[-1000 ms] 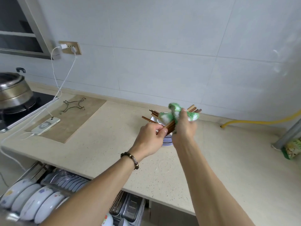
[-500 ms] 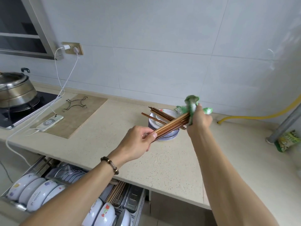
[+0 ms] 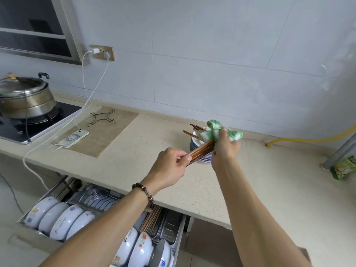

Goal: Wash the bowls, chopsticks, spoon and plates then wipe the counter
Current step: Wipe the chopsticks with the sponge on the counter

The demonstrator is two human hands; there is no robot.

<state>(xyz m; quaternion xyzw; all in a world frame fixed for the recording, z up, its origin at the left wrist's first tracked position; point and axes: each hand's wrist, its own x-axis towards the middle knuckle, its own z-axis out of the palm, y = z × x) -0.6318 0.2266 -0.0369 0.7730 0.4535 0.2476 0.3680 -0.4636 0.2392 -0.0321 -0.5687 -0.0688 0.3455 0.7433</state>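
Chopsticks wiped with a cloth above the counter.

Bundle of chopsticks [image 3: 202, 151] held over the counter [image 3: 134, 151], long axis slanting from lower left up to upper right. Near ends pinched in the left hand [image 3: 169, 168]; far ends wrapped in a green-and-white cloth [image 3: 217, 132] and gripped by the right hand [image 3: 225, 149]. Behind, stacked plates [image 3: 194, 145] with more chopsticks pointing left.

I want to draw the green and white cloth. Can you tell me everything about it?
The green and white cloth looks soft and knitted, patterned in bright green patches on white. It is scrunched into a lumpy bundle in the right hand, which squeezes it around the far end of the bundle of brown wooden chopsticks. Loose ends poke out above and beside the fingers. It is held up above the speckled beige counter.
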